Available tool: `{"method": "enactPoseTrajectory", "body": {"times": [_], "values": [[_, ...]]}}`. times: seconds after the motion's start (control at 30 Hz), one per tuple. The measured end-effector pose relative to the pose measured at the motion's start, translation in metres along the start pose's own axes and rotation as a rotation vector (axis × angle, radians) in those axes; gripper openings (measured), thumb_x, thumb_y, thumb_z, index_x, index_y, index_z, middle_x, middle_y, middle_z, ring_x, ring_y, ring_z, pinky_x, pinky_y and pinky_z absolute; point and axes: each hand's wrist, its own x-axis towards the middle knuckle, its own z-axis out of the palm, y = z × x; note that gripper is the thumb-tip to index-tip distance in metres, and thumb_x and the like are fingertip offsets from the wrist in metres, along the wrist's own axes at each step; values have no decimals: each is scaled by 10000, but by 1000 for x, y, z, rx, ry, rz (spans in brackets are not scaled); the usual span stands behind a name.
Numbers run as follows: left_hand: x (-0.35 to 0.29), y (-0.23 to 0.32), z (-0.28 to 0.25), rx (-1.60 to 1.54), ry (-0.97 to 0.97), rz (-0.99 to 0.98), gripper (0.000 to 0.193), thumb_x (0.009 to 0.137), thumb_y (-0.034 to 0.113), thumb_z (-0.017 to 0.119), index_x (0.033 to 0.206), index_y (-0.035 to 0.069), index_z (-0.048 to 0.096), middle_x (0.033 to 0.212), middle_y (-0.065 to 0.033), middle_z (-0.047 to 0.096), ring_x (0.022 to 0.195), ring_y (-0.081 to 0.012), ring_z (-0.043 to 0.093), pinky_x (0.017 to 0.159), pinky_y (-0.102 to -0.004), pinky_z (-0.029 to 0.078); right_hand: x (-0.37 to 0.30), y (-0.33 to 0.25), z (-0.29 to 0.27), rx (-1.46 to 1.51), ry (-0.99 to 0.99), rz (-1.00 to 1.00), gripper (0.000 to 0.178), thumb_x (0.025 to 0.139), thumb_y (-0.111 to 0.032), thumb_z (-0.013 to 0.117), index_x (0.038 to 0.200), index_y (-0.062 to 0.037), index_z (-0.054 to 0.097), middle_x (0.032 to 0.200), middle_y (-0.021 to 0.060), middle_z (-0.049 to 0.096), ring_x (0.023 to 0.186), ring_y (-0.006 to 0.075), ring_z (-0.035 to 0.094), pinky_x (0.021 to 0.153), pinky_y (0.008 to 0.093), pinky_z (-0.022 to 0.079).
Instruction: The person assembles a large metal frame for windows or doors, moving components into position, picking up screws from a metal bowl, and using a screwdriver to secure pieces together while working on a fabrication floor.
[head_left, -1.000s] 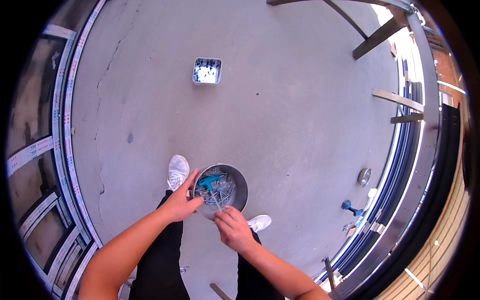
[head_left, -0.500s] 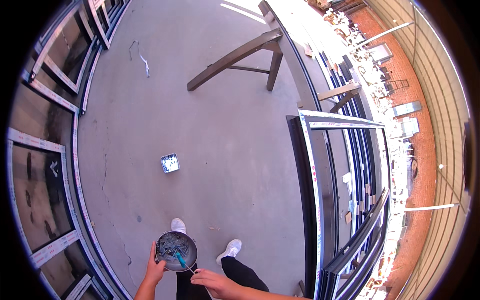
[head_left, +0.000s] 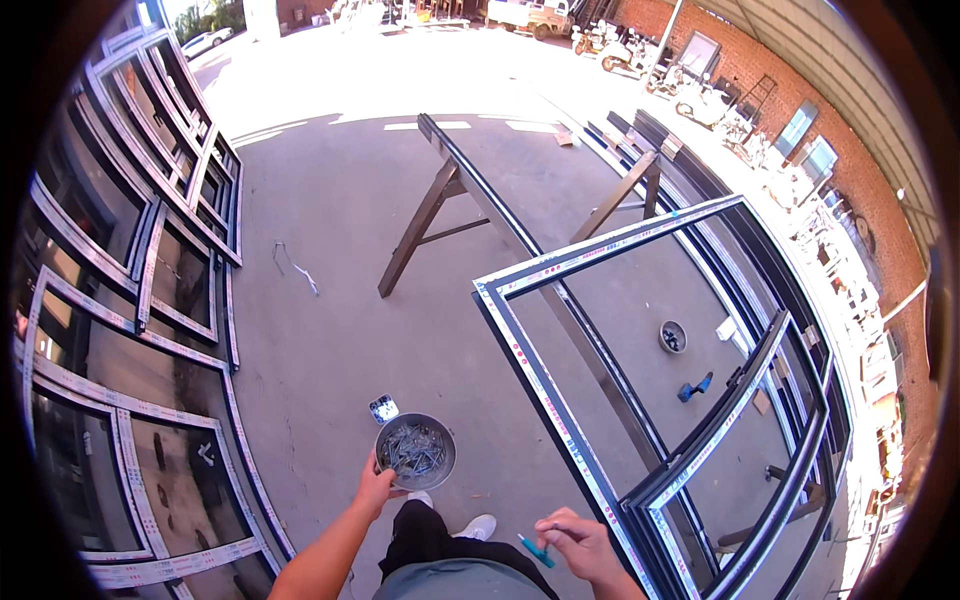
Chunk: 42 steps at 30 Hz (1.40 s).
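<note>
My left hand (head_left: 375, 487) grips the near rim of a round metal bowl (head_left: 415, 451) full of screws, fingers curled over its edge and thumb under it, so the bowl sits just beyond my knuckles, held out in front of my body above the concrete floor (head_left: 330, 300). My right hand (head_left: 580, 540) is low and to the right, well apart from the bowl, fingers pressed together and pinching a small teal tool (head_left: 535, 549) whose tip points left toward my leg. A small square box of screws (head_left: 383, 408) lies on the floor just beyond the bowl. To my right a dark aluminium window frame (head_left: 560, 400) rests on a long trestle (head_left: 480, 215); more frames (head_left: 150, 300) lean at my left.
</note>
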Motion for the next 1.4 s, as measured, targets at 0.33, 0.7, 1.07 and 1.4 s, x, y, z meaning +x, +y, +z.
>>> {"method": "enactPoseTrajectory", "body": {"times": [0.33, 0.7, 1.07, 1.4], "values": [[87, 204, 184, 175, -205, 71, 736, 868, -41, 479, 1536, 207, 298, 1273, -141, 616, 978, -279, 722, 791, -489, 648, -121, 93, -41, -346, 376, 400, 483, 1067, -470, 495, 928, -49, 687, 645, 26, 585, 585, 133, 563, 560, 319, 473], [263, 281, 255, 317, -350, -1, 594, 905, -25, 464, 1450, 172, 333, 1325, -163, 577, 1047, -320, 698, 861, -488, 622, -146, 242, 93, -90, 1024, 870, 433, 1036, -410, 553, 981, -18, 728, 677, 64, 628, 634, 179, 642, 658, 387, 553], [315, 274, 204, 821, -629, 319, 334, 954, 163, 552, 1184, -47, 671, 1094, -119, 685, 1007, -266, 604, 956, -397, 465, -122, 250, 188, -117, 1137, 1093, 498, 1045, -458, 428, 1061, -27, 678, 1073, 240, 706, 1034, 445, 653, 908, 530, 509], [109, 123, 300, 1230, -1149, 506, 306, 944, 152, 601, 1136, -78, 665, 989, -213, 727, 916, -287, 654, 894, -444, 503, -158, 284, 277, -19, 1276, 999, 457, 1038, -443, 458, 1107, -49, 680, 1056, 233, 699, 1024, 437, 653, 886, 538, 510]]}}
